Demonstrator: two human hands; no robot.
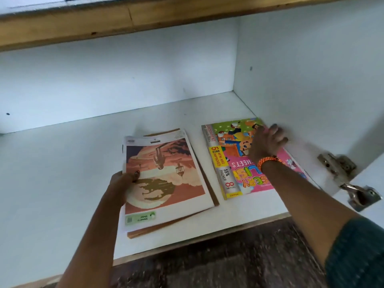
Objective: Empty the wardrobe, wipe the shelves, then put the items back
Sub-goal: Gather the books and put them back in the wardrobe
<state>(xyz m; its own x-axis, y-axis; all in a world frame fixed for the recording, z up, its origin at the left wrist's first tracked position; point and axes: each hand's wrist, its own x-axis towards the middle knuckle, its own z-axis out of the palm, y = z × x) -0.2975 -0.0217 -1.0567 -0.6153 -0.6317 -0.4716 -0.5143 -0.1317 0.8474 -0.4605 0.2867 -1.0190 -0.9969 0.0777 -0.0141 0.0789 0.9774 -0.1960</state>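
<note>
- White shelf (62,163) sits inside the wardrobe.
- Papers (166,177) lie in the middle; they look thin, light and bendy, so hold both edges.
- Book (234,163) lies by the right wall.
- Left hand (122,181) pinches the papers' edge.
- Right hand (268,142) rests on the book, fingers curled at its edge.
</note>
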